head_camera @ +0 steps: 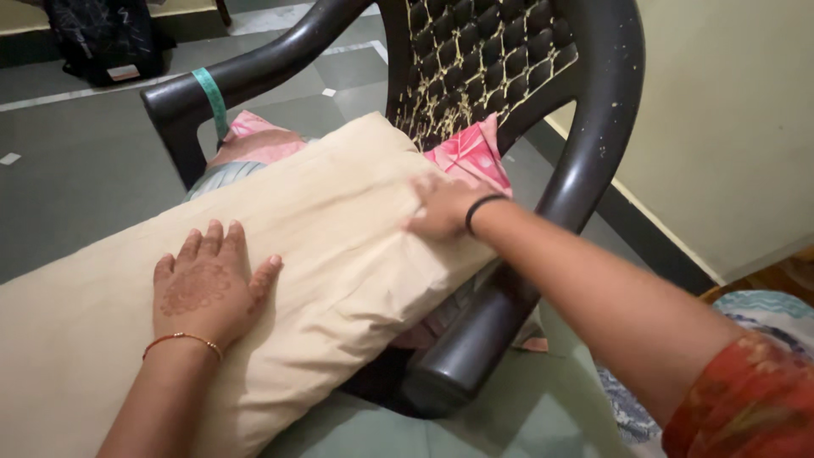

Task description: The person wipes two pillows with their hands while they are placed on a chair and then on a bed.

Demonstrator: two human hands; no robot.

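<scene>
A long cream pillow (322, 237) lies across the arms of a dark plastic chair (585, 102). My left hand (208, 284) rests flat on the pillow's near part, fingers spread, a thin bangle on the wrist. My right hand (441, 203) presses on the pillow's far end near the chair back, a black band around the wrist. Neither hand grips anything. Pink cloth (471, 153) shows under the pillow on the seat, with more pink and striped cloth (246, 148) at the left side.
The chair's latticed back (475, 59) is speckled with light flecks, and a teal band (210, 97) wraps its left arm. Grey tiled floor (76, 161) surrounds it. A dark bag (102, 38) sits far left. A cream wall (729, 127) runs along the right.
</scene>
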